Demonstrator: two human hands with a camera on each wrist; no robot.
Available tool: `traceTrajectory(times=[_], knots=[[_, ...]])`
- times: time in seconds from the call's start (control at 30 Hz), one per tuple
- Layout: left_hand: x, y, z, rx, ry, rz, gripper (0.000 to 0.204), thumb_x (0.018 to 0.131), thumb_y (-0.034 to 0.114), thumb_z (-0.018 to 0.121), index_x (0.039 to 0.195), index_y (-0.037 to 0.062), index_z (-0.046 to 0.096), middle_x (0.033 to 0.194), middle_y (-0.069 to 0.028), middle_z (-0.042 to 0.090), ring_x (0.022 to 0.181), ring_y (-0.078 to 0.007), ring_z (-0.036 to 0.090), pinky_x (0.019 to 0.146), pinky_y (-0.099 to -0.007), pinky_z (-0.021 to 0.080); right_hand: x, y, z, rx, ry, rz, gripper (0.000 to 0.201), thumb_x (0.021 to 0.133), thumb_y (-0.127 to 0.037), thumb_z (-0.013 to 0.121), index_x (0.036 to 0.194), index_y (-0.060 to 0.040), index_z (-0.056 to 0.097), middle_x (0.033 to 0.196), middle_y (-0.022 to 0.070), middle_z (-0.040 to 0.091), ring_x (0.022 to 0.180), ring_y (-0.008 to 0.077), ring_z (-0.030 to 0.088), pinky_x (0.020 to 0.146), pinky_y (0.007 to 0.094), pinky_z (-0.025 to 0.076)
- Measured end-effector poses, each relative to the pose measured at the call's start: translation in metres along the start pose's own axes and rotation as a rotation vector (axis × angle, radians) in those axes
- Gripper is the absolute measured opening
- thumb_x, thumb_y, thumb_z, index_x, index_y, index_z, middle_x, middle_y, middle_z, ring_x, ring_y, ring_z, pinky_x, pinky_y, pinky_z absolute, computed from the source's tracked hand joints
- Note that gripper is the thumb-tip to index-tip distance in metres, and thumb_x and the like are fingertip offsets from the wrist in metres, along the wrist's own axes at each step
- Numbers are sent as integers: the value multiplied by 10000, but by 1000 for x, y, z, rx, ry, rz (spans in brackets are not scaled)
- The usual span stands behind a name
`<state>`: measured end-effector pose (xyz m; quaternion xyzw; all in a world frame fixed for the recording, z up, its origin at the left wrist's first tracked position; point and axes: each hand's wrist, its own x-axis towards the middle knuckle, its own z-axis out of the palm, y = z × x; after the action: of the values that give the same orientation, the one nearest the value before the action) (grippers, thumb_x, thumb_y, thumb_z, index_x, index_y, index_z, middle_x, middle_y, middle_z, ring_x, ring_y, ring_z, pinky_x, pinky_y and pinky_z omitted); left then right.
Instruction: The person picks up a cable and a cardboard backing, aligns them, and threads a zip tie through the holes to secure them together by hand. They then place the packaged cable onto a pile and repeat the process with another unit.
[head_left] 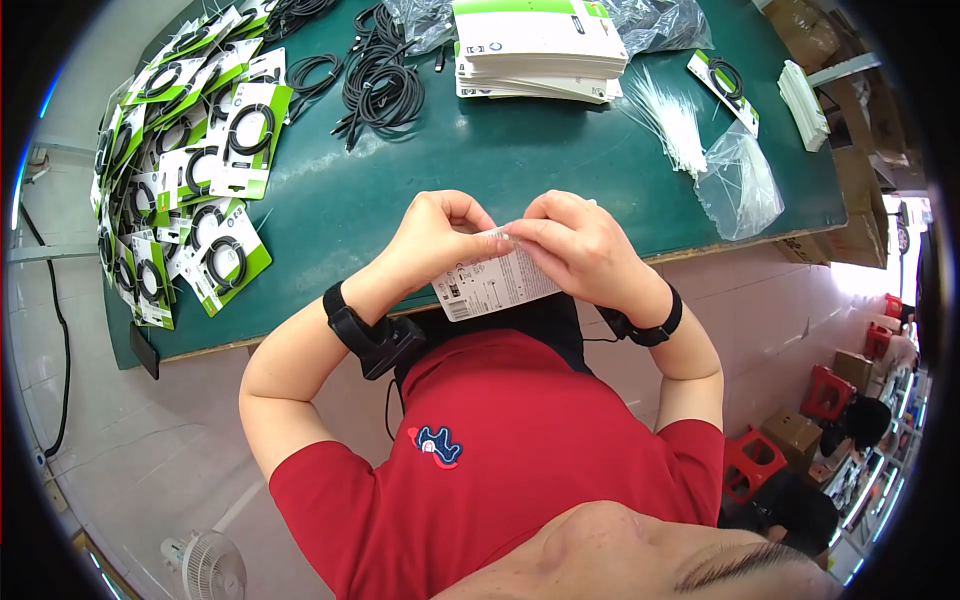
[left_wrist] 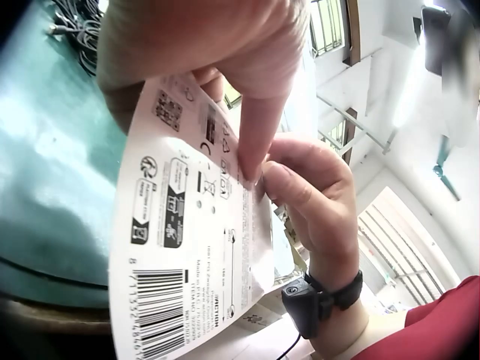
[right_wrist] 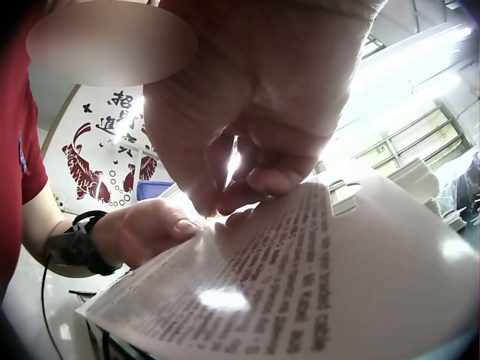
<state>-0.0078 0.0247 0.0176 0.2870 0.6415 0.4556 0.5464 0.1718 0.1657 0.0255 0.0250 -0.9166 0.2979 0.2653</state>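
A white printed packaging card hangs tilted at the table's front edge, its barcode and small print showing. My left hand grips it, thumb on the printed face and other fingers behind in the left wrist view. My right hand pinches at the card's upper part, its fingertips meeting the left thumb there. In the right wrist view the right fingers are bent close over the text. Whatever small piece lies between the fingertips, I cannot tell. The card's other side is hidden in the head view.
Carded black cables lie heaped on the green table at left. Loose black cables and a stack of cards lie at the back. White cable ties, a plastic bag and one carded cable lie at right.
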Motion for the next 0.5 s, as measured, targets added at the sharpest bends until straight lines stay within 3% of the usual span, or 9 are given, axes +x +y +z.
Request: traceTrajectory(times=[0.2,0.33,0.5], knots=[[-16,12,3,87,-8,8,231,819,120,869,880,-19,695,839,-84,737,739,-106,705,651,-229,560,-1,-13,-22,215,43,74,232,800,26,753,1022,-38,736,897,86,637,760,248,626,642,350,509],[-29,13,5,158,-14,167,200,839,96,845,896,-23,694,864,-69,730,760,-95,699,660,-224,559,2,-23,-39,235,42,25,277,766,36,768,1029,-44,738,901,74,634,752,246,611,633,352,505],[-30,18,6,193,-12,151,182,849,74,827,910,-32,691,879,-63,726,771,-90,695,668,-222,558,4,-26,-28,-16,-47,-127,296,760,4,757,1046,-66,737,910,55,632,748,226,601,632,343,492]])
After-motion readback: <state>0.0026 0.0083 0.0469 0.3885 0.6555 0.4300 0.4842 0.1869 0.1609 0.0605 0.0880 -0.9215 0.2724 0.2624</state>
